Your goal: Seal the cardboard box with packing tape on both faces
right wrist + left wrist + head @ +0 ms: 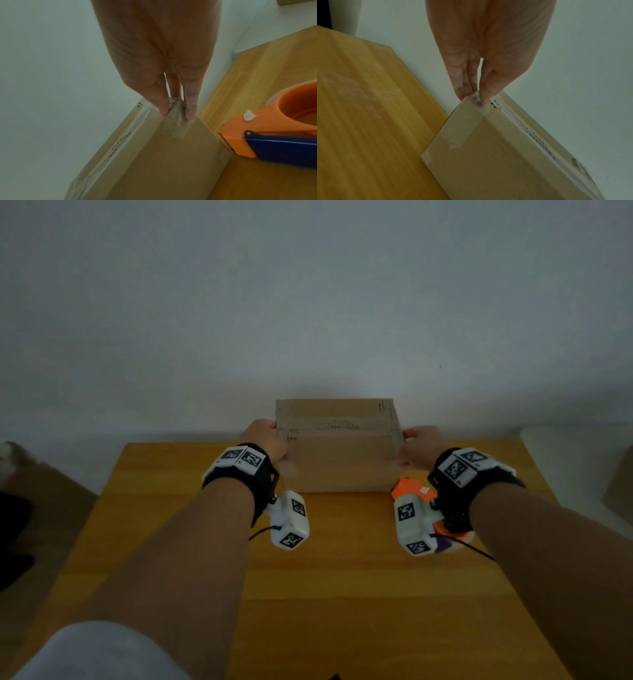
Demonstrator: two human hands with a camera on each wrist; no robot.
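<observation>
The brown cardboard box [339,446] is at the far middle of the wooden table [342,577], slightly blurred, held between both hands. My left hand [265,436] pinches its left end, thumb on the upper face and fingers on the end face; the left wrist view shows this hand [474,97] at a corner of the box [496,155]. My right hand [419,443] pinches the right end the same way, and the right wrist view shows it [178,113] on the box [163,162]. Clear tape runs along the upper seam. Whether the box rests on the table or is lifted, I cannot tell.
An orange and blue tape dispenser [409,489] lies on the table just right of the box, under my right wrist, and shows large in the right wrist view [240,142]. A pale wall [308,302] stands close behind. White furniture [575,453] is at the right.
</observation>
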